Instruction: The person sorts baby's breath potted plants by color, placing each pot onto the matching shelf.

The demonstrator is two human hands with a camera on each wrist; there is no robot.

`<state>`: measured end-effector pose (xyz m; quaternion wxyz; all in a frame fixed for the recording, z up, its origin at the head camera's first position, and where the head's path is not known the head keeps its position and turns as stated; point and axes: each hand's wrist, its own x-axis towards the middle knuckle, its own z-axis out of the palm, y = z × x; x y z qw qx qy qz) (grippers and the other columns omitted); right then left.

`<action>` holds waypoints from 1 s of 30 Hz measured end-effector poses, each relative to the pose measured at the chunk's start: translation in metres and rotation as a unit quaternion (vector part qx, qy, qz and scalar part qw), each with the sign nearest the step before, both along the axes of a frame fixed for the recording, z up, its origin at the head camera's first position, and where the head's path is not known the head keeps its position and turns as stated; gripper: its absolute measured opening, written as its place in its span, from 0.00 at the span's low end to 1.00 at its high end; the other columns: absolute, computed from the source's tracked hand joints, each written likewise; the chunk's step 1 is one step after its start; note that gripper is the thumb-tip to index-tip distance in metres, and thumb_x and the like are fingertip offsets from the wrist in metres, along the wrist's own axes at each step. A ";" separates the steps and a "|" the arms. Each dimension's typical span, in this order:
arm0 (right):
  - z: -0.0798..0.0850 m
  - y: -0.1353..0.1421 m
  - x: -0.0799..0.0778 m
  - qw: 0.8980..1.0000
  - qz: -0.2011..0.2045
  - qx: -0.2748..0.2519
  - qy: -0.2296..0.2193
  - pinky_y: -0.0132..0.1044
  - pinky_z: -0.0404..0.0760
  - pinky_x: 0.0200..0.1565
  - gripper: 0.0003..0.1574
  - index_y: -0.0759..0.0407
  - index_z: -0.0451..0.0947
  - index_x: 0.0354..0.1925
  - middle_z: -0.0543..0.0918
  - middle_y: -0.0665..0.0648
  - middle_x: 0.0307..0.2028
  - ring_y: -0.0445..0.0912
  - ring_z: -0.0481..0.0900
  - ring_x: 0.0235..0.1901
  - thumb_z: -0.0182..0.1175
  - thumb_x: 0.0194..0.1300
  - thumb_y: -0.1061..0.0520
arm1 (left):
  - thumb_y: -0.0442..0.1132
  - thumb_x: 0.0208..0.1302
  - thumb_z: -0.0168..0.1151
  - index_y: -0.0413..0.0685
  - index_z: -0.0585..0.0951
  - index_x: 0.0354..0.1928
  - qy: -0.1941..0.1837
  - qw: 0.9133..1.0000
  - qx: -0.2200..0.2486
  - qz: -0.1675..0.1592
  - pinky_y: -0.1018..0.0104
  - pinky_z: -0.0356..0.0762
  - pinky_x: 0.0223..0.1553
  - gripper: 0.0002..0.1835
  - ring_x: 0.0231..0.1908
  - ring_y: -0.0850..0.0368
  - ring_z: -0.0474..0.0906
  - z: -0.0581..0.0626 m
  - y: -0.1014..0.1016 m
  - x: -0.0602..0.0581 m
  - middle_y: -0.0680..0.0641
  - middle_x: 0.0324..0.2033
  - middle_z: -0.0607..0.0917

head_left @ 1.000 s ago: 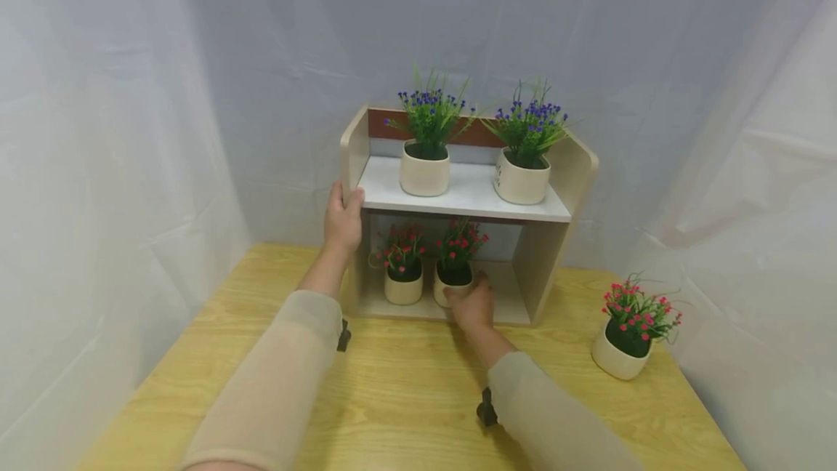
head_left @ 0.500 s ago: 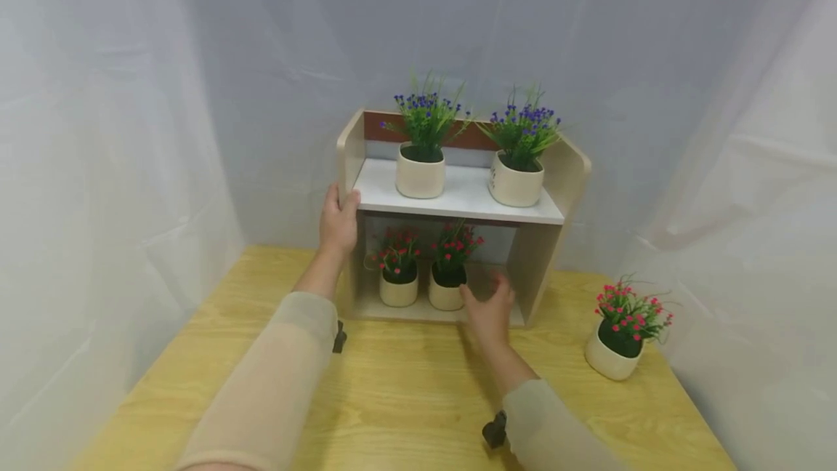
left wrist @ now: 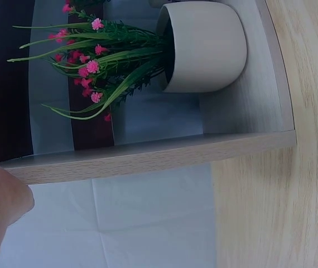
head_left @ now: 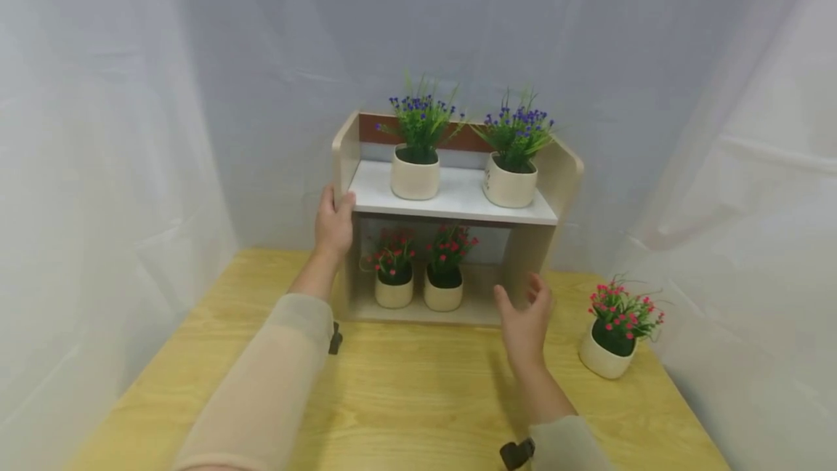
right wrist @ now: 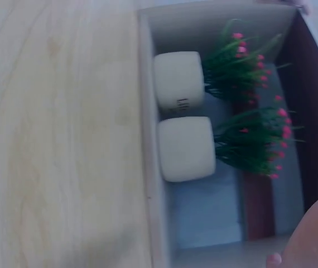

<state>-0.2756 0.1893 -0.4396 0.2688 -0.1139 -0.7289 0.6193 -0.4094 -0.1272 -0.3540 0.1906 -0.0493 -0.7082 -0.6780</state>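
A two-tier wooden shelf (head_left: 451,202) stands on the table. My left hand (head_left: 334,227) grips its left side panel (left wrist: 148,161), thumb at the front edge and fingers partly hidden behind. Two white pots of pink flowers, a left one (head_left: 394,292) and a right one (head_left: 443,296), sit side by side in the lower tier, toward its left. In front of the tier's right end, my right hand (head_left: 527,327) is held with fingers spread and nothing in it. The right wrist view catches part of that hand (right wrist: 315,229) at the lower right corner, apart from both pots.
Two pots of purple flowers, one left (head_left: 415,179) and one right (head_left: 510,184), occupy the upper tier. Another pot of pink flowers (head_left: 608,355) rests on the wooden table (head_left: 418,391) right of the shelf. Pale plastic sheeting (head_left: 275,93) hangs behind and at both sides.
My right hand has let go of the right pink-flower pot in the lower tier and drawn back to the right. The left hand keeps its grip on the shelf.
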 end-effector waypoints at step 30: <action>0.030 0.116 0.094 0.981 -0.194 0.005 -0.013 0.51 0.54 0.86 0.66 0.48 0.42 0.88 0.49 0.57 0.82 0.54 0.49 0.83 0.74 0.70 0.45 | 0.52 0.83 0.51 0.53 0.66 0.80 0.000 1.000 -0.003 0.002 0.40 0.58 0.84 0.29 0.77 0.40 0.67 0.000 0.001 -0.003 0.39 0.75 0.75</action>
